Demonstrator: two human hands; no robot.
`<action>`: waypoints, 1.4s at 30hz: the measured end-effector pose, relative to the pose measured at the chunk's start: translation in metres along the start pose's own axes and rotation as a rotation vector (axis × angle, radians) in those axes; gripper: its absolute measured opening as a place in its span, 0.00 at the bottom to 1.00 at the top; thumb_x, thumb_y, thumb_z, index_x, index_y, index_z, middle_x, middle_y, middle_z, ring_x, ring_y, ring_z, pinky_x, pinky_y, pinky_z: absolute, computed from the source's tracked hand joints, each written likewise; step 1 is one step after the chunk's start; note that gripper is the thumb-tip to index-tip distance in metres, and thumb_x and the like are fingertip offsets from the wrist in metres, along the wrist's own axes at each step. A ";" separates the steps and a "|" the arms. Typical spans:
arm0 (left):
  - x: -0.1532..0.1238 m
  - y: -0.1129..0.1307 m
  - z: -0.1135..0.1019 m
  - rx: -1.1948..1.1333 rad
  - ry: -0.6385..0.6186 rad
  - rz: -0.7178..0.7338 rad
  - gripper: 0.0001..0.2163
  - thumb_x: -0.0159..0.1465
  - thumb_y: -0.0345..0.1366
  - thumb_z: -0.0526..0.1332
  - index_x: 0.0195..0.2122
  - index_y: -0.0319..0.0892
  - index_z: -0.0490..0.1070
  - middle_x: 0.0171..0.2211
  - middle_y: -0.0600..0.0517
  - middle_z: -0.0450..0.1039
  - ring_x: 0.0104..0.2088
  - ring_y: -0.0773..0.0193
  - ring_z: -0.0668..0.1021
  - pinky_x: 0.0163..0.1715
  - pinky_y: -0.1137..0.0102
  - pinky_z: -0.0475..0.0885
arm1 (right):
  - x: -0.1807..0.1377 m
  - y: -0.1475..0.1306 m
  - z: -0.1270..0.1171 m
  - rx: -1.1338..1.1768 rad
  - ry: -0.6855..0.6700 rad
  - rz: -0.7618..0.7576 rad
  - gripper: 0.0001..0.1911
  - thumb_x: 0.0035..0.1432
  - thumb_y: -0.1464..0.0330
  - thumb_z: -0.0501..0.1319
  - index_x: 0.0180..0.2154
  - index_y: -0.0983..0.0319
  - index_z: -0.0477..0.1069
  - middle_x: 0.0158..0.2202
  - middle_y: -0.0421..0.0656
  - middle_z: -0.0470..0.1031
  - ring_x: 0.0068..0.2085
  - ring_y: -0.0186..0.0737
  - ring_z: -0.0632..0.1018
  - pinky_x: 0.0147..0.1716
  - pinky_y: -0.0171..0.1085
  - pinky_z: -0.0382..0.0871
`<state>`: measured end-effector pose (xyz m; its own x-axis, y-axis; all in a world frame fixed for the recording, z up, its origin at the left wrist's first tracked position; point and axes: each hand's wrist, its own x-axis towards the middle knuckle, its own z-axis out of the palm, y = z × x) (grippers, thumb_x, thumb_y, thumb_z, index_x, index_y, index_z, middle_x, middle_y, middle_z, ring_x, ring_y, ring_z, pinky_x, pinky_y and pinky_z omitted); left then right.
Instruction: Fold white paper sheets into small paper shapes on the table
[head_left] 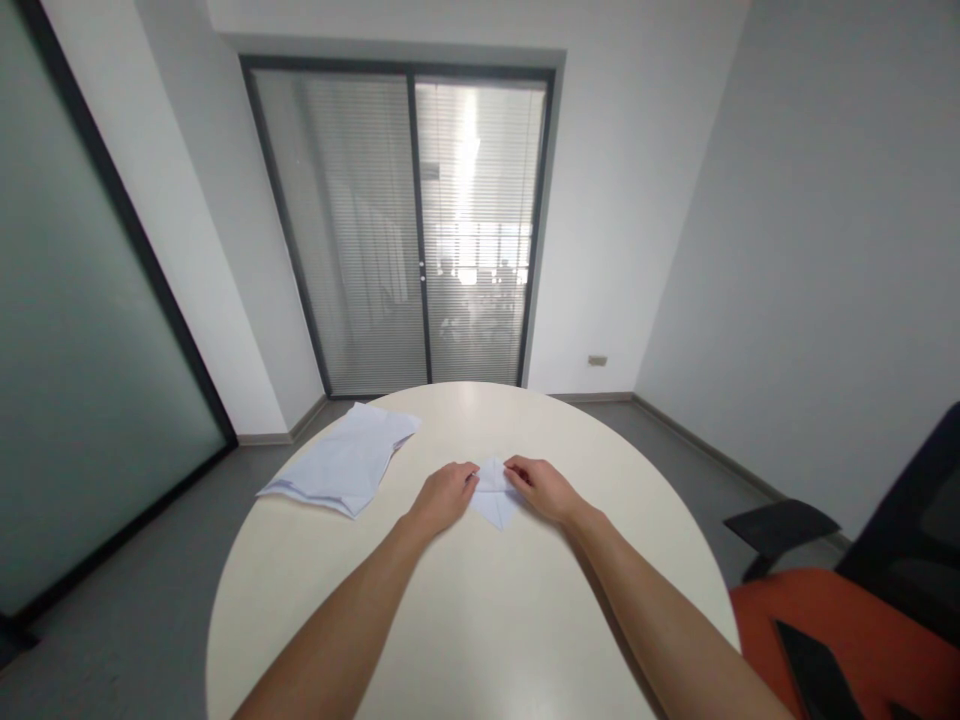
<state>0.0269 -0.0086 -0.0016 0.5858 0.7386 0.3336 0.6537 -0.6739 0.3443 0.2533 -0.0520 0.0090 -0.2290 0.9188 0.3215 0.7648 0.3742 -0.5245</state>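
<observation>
A small folded piece of white paper lies near the middle of the round cream table, its point toward me. My left hand rests on its left edge with fingers curled and pinching the paper. My right hand holds the right edge, fingers bent down onto the fold. Both forearms reach across the table from the near edge.
A loose stack of white sheets lies at the table's far left, overhanging the rim a little. An orange and black office chair stands at the right. A glass sliding door with blinds is beyond the table.
</observation>
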 end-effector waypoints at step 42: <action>0.000 -0.005 0.008 -0.047 0.002 0.144 0.17 0.67 0.26 0.55 0.49 0.47 0.79 0.52 0.51 0.78 0.52 0.58 0.74 0.56 0.63 0.70 | 0.002 0.028 -0.004 -0.025 -0.115 -0.103 0.14 0.60 0.69 0.60 0.43 0.58 0.82 0.49 0.45 0.81 0.51 0.48 0.78 0.54 0.45 0.69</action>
<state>0.0273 -0.0055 -0.0102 0.6709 0.6343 0.3841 0.5396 -0.7729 0.3339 0.2763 -0.0401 -0.0023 -0.3731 0.8846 0.2797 0.7482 0.4651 -0.4731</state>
